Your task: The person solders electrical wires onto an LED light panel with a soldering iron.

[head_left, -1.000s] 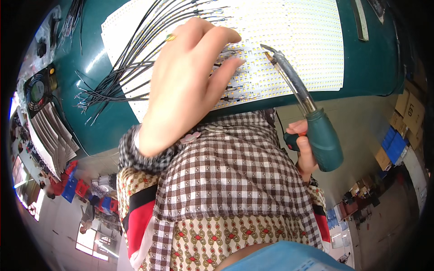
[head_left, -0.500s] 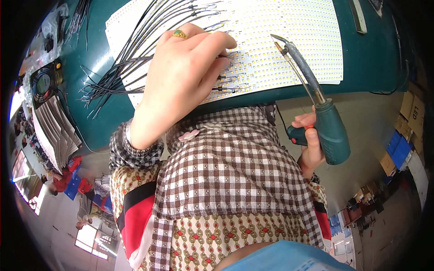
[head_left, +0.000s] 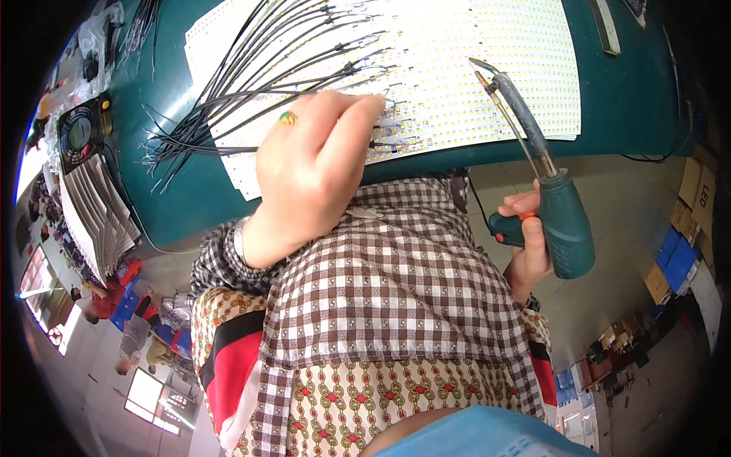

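Note:
My left hand (head_left: pixel 312 171), with a green-stoned ring, is closed in a pinch over the near part of a white LED board (head_left: pixel 487 99). A black cable (head_left: pixel 251 97) runs into its fingers, and thin wire ends show just past the fingertips. Several more black cables (head_left: pixel 236 68) fan across the board's left side, their thin ends lying by the rows of small yellow LEDs. My right hand (head_left: pixel 529 255) grips a dark green soldering gun (head_left: pixel 571 228) by its handle, a finger at the red trigger. The gun's bent tip points up over the board, apart from my left hand.
The board lies on a green table (head_left: pixel 175 206). A small black fan (head_left: pixel 80 131) and a stack of pale strips (head_left: pixel 95 217) stand at the left. More cables (head_left: pixel 141 30) lie far left, a metal strip (head_left: pixel 605 27) far right. Cardboard boxes (head_left: pixel 689 190) are beyond on the right.
My left hand has come nearer to me, and its fingers have drawn together in a pinch. The soldering gun has shifted slightly right in the view, still in my right hand.

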A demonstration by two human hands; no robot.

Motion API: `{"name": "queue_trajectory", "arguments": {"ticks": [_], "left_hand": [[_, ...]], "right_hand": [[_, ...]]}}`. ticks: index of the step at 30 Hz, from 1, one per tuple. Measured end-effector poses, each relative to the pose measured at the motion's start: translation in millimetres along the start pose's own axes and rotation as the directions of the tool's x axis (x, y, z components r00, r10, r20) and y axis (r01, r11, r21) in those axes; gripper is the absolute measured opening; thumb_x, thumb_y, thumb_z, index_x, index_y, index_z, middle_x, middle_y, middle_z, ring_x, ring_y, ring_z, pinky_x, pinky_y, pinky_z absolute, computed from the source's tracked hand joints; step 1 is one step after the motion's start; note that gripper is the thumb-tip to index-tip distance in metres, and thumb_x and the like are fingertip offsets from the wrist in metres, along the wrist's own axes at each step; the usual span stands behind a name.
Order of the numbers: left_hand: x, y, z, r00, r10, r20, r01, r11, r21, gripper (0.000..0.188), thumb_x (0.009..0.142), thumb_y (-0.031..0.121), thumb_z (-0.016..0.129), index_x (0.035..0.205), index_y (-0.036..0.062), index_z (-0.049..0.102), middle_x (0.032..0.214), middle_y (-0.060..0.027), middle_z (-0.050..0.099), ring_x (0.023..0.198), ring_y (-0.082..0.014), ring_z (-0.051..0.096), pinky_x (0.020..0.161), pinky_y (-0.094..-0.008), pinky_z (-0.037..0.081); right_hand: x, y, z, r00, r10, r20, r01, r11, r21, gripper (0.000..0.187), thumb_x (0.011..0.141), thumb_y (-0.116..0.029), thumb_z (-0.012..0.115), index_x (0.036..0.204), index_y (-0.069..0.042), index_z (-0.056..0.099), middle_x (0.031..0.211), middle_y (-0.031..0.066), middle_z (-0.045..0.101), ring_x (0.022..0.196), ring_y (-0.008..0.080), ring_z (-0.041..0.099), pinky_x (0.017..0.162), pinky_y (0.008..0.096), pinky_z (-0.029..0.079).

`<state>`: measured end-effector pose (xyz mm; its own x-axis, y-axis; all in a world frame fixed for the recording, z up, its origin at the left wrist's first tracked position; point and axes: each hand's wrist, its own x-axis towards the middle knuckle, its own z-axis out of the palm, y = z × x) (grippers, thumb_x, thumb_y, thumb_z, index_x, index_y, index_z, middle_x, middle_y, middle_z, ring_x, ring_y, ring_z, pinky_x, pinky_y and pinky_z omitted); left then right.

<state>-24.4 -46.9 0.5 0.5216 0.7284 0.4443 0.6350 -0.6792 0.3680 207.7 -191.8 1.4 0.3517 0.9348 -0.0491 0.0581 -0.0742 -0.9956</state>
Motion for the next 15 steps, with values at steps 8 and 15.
{"name": "queue_trajectory", "arguments": {"ticks": [8,15], "left_hand": [[9,-9,-18,0.918,-0.254,0.304,0.309,0.939,-0.151,0.018,0.079,0.006,0.071,0.097,0.0065,0.066,0.094,-0.0079,0.061,0.075,-0.0274,0.061,0.064,-0.038,0.048],[19,-11,-12,0.974,-0.031,0.224,0.033,0.999,-0.005,0.011,0.076,0.006,0.066,0.084,0.0064,0.058,0.083,-0.0071,0.056,0.079,-0.0276,0.055,0.068,-0.0381,0.042]], "right_hand": [[0,-1,1,1.0,0.001,-0.001,-0.001,1.0,0.007,0.047,0.092,-0.017,0.057,0.124,0.016,0.047,0.093,0.014,0.061,0.08,0.0236,0.063,0.072,0.0331,0.056],[0,2,1,0.999,-0.033,0.012,0.032,0.999,0.024,0.048,0.092,-0.019,0.059,0.123,0.016,0.048,0.092,0.0138,0.061,0.079,0.0237,0.063,0.071,0.0334,0.055]]}}
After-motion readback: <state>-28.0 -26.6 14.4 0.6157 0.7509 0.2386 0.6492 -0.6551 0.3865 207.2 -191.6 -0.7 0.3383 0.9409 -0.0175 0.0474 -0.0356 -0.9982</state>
